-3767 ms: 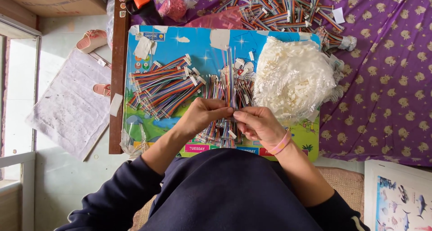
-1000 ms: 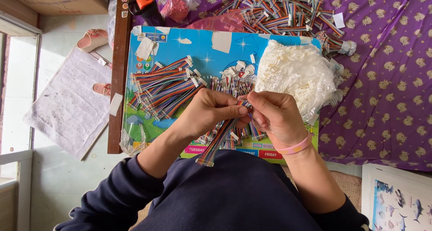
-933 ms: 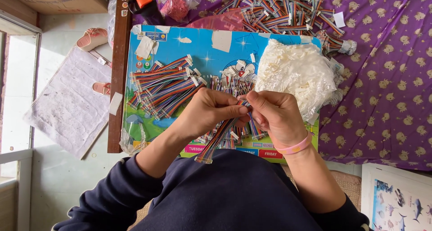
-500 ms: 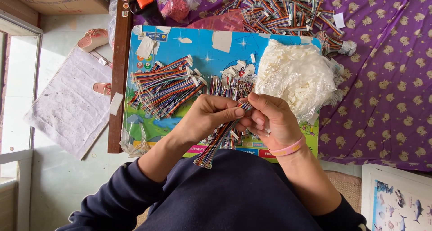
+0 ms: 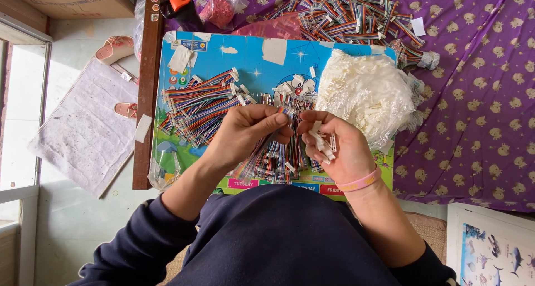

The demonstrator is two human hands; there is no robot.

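The purple patterned bedspread [image 5: 479, 113] carries a blue cartoon board [image 5: 251, 63], which is the landmark here. At the board's right edge sits a clear bag of white plastic connectors [image 5: 365, 91]; on the board's left half lies a fanned pile of rainbow ribbon cables [image 5: 195, 105]; beyond the board's far edge a second heap of finished cables [image 5: 351, 13] is spread out.

Over the board's near middle, the hands have come apart a little compared with half a second ago, when both pinched one point together. The left hand [image 5: 245, 133] now has its grip closed on a single ribbon cable [image 5: 262, 152] that trails down toward the board's near edge. The right hand [image 5: 334, 147] has turned palm-up, its grip loosely curled around several small white connector housings [image 5: 323, 144]. That suggests one joint is finished and another housing is being picked out.
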